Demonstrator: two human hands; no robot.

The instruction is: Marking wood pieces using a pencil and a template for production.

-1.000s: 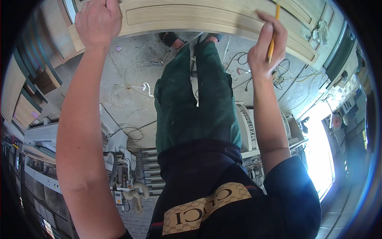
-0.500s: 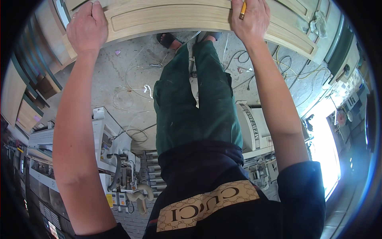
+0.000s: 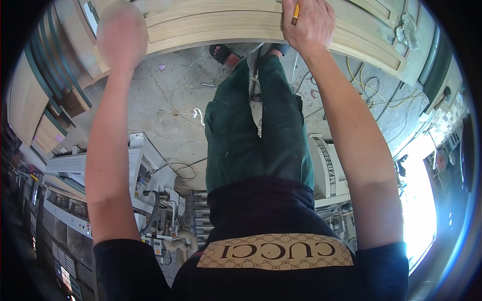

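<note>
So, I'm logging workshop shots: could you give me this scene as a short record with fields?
Left hand: at the wooden panel; blurred, grip unclear
Right hand: on the panel, holding a yellow pencil
Panel: pale, with long recessed sections
Floor: grey, with loose cables
Clothing: green trousers, dark sandals

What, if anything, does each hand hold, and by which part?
Right hand: a yellow pencil, one end protruding; gripped part hidden. Left hand: blurred, cannot tell.

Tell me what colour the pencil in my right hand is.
The pencil is yellow-orange; it shows best in the head view.
</note>
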